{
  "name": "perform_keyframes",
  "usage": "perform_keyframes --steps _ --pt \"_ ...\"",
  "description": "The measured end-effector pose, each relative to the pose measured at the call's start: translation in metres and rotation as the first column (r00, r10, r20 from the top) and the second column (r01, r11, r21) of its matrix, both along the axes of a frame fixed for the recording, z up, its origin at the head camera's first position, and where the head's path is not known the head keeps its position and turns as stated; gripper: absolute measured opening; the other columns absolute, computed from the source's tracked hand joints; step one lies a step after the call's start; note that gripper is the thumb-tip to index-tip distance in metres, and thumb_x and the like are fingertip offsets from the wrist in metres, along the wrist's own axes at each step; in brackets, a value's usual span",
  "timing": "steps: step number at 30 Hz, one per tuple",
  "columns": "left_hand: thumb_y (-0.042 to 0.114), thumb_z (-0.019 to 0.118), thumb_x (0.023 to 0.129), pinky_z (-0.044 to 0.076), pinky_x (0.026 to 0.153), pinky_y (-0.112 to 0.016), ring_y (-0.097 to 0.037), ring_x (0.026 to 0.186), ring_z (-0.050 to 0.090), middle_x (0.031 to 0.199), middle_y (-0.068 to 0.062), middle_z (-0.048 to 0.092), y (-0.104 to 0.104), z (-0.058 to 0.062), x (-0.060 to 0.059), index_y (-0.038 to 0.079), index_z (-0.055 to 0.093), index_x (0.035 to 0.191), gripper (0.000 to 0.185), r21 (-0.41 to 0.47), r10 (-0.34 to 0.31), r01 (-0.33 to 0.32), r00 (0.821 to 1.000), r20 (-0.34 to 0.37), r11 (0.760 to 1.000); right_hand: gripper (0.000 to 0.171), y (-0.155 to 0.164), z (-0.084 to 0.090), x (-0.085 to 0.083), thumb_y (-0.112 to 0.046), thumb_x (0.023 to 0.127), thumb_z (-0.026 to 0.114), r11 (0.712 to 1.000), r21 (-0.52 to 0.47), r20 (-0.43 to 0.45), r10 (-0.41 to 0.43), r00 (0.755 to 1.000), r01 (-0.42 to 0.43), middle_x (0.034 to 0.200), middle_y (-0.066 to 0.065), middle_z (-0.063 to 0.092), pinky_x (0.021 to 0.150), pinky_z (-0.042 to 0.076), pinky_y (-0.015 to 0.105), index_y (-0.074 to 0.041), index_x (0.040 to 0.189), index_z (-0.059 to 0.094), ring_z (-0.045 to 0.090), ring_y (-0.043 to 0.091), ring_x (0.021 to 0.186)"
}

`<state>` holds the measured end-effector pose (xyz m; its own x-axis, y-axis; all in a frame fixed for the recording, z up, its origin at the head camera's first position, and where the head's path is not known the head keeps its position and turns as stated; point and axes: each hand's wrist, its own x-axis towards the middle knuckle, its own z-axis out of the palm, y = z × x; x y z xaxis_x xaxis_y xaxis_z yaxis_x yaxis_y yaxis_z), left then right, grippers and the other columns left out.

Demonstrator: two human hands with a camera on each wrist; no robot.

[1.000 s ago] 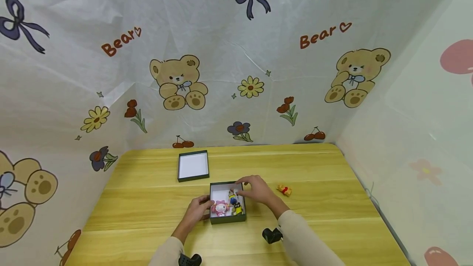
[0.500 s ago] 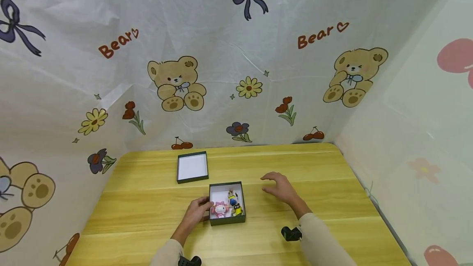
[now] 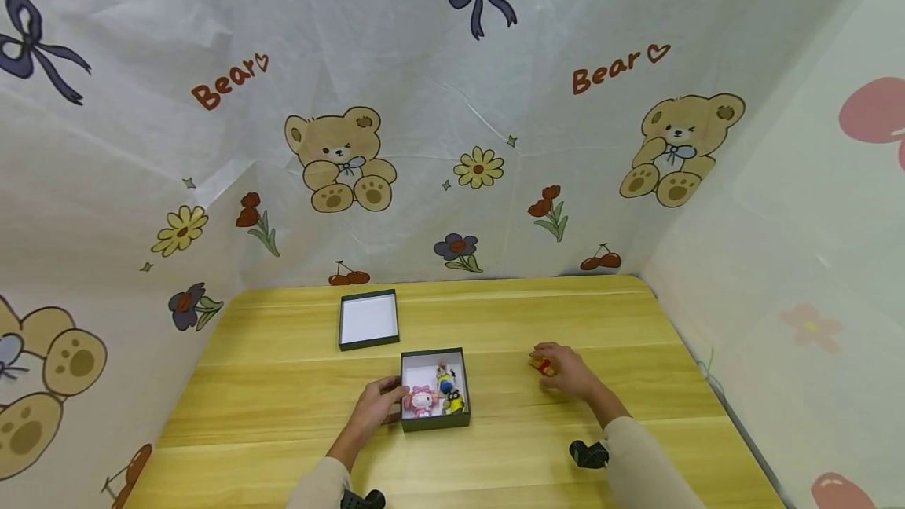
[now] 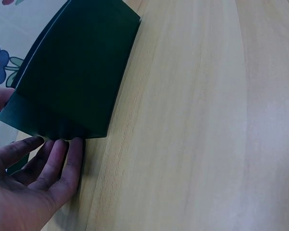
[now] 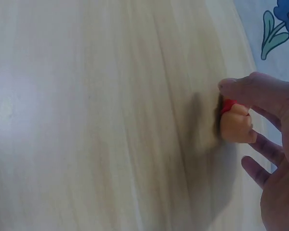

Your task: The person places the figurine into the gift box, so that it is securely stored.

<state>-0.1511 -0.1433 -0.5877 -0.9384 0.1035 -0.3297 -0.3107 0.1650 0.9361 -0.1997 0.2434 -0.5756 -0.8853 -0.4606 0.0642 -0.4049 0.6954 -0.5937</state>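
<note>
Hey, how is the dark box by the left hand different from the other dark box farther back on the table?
The near box holds small toy figures; the far box shows only its white inside. The near box is touched by the left hand at its side; the far box stands apart, untouched by either hand. The near box looks deeper-walled, the far one shallower. Both are square, dark outside, white inside, and lie open side up on the wooden table.
</note>
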Motion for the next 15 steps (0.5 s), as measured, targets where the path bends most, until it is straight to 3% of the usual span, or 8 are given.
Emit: perform_keyframes --steps 6,15 --pt "0.020 0.057 0.096 0.054 0.086 -0.042 -0.032 0.109 0.057 0.125 -0.028 0.054 -0.0001 0.0023 0.0020 -0.017 0.040 0.135 0.056 -0.015 0.003 -0.003 1.000 0.002 1.000 0.048 -0.0005 -0.0047 0.0028 0.005 0.078 0.073 0.995 -0.084 0.129 -0.042 0.991 0.053 0.134 0.027 0.049 0.100 0.038 0.060 0.007 0.124 0.058 0.043 0.049 0.124" --pt "0.021 0.057 0.096 0.055 0.086 -0.042 -0.032 0.110 0.057 0.126 -0.027 0.054 0.0019 0.0025 -0.0006 -0.016 0.040 0.136 0.057 -0.010 0.010 -0.010 1.000 0.011 1.000 0.050 0.0006 -0.0074 0.0042 0.008 0.080 0.068 0.992 -0.106 0.149 -0.045 0.988 0.061 0.135 0.029 0.047 0.093 0.046 0.057 0.009 0.129 0.054 0.048 0.047 0.118"
